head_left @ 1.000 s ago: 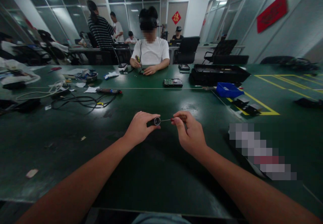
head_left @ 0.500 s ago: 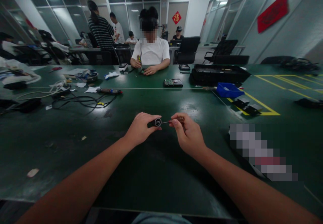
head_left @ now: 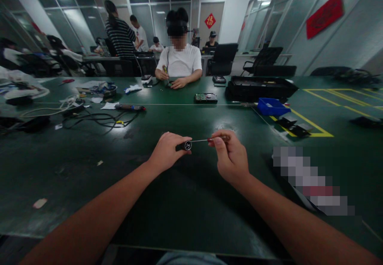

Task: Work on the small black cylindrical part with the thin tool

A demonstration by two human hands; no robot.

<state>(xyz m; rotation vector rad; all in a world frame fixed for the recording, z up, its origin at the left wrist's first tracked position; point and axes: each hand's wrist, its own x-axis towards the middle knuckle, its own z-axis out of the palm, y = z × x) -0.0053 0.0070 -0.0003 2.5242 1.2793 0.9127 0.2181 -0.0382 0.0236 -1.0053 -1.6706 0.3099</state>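
Between thumb and fingers, my left hand [head_left: 167,150] grips a small black cylindrical part [head_left: 187,145], its round end with a pale metallic rim facing me. What kind of part it is, I cannot make out. My right hand [head_left: 231,155] is closed around the brownish handle of a thin screwdriver [head_left: 200,140]. The shaft points left, and its tip is at the upper edge of the cylinder's round end; whether it touches, I cannot tell. Both hands are held above the green table [head_left: 179,217].
Across the table a person [head_left: 182,59] in a white shirt works with a tool. A circuit board [head_left: 206,97], a black tray [head_left: 260,89] and a blue bin [head_left: 273,106] lie ahead. Cables [head_left: 98,117] and another screwdriver-like tool [head_left: 130,107] are on the left. A blurred-out object [head_left: 311,181] lies right.
My right hand has moved right and slightly up with the screwdriver, so more of its shaft shows. My left hand holds the cylinder in nearly the same place.
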